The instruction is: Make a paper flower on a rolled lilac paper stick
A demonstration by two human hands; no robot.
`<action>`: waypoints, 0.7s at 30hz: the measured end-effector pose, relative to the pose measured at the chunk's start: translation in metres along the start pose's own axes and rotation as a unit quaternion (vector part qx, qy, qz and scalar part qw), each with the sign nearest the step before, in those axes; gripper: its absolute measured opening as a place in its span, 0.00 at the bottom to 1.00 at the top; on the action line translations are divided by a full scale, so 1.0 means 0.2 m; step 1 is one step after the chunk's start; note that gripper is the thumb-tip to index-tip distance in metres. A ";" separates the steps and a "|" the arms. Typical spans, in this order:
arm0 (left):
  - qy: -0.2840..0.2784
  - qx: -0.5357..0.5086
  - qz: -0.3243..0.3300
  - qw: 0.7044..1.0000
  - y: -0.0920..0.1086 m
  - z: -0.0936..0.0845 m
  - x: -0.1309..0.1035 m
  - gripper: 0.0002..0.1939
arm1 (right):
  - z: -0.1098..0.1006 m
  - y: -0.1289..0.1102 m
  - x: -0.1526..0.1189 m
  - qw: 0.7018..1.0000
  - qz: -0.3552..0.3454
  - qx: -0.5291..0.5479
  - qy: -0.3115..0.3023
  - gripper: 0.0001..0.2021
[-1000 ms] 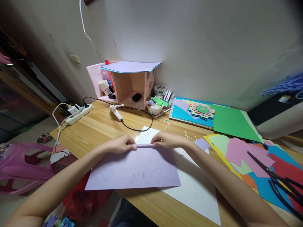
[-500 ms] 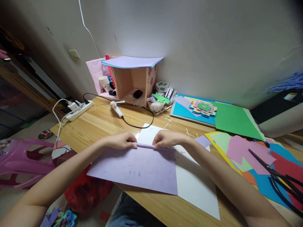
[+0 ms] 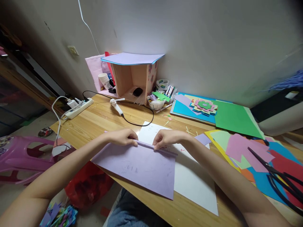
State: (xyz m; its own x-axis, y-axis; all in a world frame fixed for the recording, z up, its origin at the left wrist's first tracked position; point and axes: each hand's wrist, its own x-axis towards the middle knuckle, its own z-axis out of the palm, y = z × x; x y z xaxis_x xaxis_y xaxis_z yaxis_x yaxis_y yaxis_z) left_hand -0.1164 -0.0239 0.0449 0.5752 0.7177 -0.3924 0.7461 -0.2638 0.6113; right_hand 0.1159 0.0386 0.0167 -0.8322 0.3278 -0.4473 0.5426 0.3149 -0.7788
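1. The left grip (image 3: 121, 137) pinches the rolled far edge of the purple sheet (image 3: 142, 171) between thumb and fingers.
2. The right grip (image 3: 168, 138) pinches the same roll (image 3: 146, 144) farther right, a short stretch showing between the two.
3. The purple sheet lies aslant at the near side of the desk (image 3: 99, 110), partly over the white paper (image 3: 196, 186).
4. Beyond the grips lies a white corded tool (image 3: 115, 107), with a box (image 3: 125, 77) behind it and a bowl (image 3: 156, 104) of scraps beside the box.
5. On the right, the scissors (image 3: 270, 167) rest on coloured paper (image 3: 236, 146); a paper flower (image 3: 204, 105) lies farther back.
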 end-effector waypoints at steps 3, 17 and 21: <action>0.000 0.016 0.006 1.000 0.01 -0.01 0.00 0.15 | 0.00 0.00 -0.01 1.000 -0.009 0.007 -0.017 0.11; -0.011 0.033 0.025 0.999 -0.01 -0.07 0.05 0.13 | 0.01 0.03 0.02 0.998 -0.004 0.039 -0.056 0.12; -0.019 0.054 0.024 0.998 -0.01 -0.07 0.05 0.13 | 0.01 0.02 0.03 0.996 -0.004 0.056 -0.073 0.12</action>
State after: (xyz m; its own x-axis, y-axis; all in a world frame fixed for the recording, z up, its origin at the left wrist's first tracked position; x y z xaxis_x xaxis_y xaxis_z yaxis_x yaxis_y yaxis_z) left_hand -0.1161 -0.0068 0.0496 0.6224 0.6784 -0.3903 0.7473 -0.3670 0.5539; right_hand 0.1131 0.0398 0.0098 -0.8488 0.1900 -0.4934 0.5262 0.2128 -0.8233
